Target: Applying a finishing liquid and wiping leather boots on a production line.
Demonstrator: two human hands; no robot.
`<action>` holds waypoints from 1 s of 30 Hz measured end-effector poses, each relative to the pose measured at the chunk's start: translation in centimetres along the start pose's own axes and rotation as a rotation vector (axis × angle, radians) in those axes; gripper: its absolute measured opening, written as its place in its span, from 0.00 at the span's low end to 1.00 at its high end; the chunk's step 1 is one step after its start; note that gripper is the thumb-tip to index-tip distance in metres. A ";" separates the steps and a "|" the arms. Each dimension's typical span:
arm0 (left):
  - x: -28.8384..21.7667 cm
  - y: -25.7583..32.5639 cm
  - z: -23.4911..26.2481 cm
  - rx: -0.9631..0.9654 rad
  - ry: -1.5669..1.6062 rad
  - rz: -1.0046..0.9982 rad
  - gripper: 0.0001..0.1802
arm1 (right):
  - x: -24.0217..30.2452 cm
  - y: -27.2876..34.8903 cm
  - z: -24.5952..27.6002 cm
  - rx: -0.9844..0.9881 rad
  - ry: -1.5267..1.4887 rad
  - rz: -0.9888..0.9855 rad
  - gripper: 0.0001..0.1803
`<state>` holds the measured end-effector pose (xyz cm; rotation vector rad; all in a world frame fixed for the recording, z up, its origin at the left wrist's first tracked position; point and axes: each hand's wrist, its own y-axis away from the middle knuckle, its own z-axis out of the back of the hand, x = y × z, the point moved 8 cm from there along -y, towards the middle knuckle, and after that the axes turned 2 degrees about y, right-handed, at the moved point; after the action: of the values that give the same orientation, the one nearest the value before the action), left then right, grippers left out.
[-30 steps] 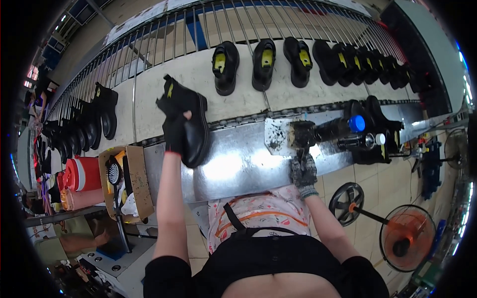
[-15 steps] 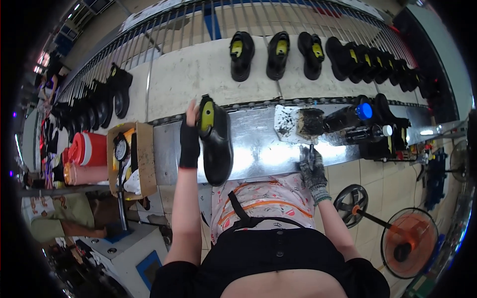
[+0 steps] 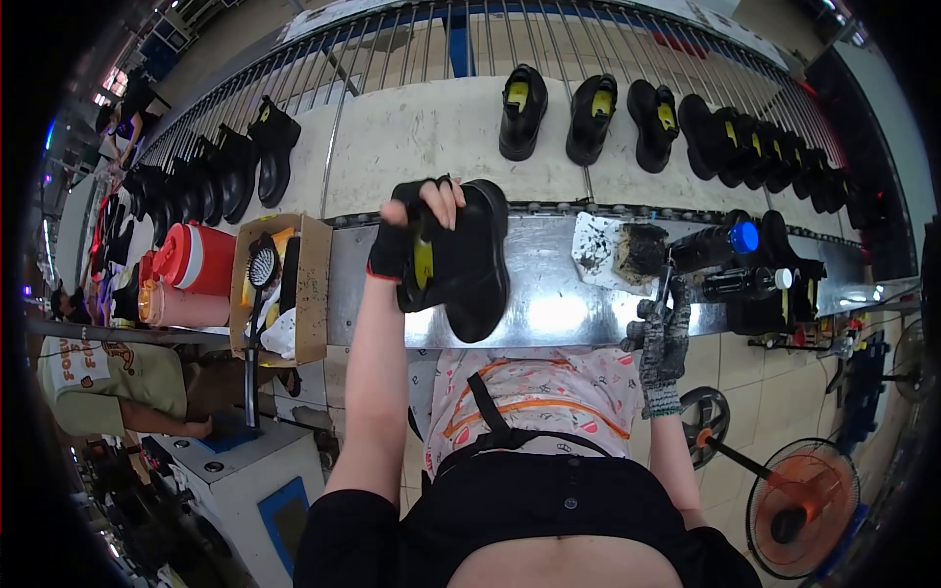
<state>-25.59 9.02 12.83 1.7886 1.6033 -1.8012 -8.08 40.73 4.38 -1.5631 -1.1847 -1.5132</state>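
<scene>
A black ankle boot (image 3: 470, 260) with yellow lining is tilted over the metal worktop, its sole edge facing right. My left hand (image 3: 426, 208), in a black fingerless glove, lies across its upper with the fingers bent onto it; the thumb is blurred. My right hand (image 3: 662, 338), in a grey knitted glove, is closed round a thin brush-like tool (image 3: 667, 282) that points away from me. Beyond its tip rests a black-caked block (image 3: 640, 252) beside a white, black-smeared tray (image 3: 595, 249).
To the right lie a blue-capped dark bottle (image 3: 711, 245) and a white-capped one (image 3: 742, 284). A cardboard box (image 3: 312, 289) with a black long-handled brush (image 3: 262, 267) stands left, by a red jug (image 3: 186, 257). More black boots (image 3: 522, 113) line the pale conveyor (image 3: 392, 137). Lower right stands a fan (image 3: 802, 505).
The boot has gone from upright to tilted, and my left hand has moved from its side onto its upper. My right hand has lifted the brush-like tool from the black-caked block.
</scene>
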 end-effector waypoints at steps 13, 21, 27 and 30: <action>-3.9 1.3 -6.2 0.163 0.018 -0.054 0.40 | 0.1 -1.0 -0.5 0.112 0.103 -0.150 0.09; -3.6 1.3 -6.5 0.188 0.035 -0.036 0.40 | 13.9 1.1 -12.5 0.610 1.177 0.695 0.19; -3.6 1.2 -6.5 0.187 0.047 -0.056 0.39 | 14.9 2.3 -14.4 0.640 1.240 0.922 0.24; -3.8 1.2 -6.6 0.164 0.043 -0.021 0.39 | 14.0 2.2 -14.4 0.603 1.214 0.994 0.27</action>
<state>-19.47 11.18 16.98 1.8975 1.5350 -1.9691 -12.78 29.04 20.21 -0.4160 -0.0370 -0.9218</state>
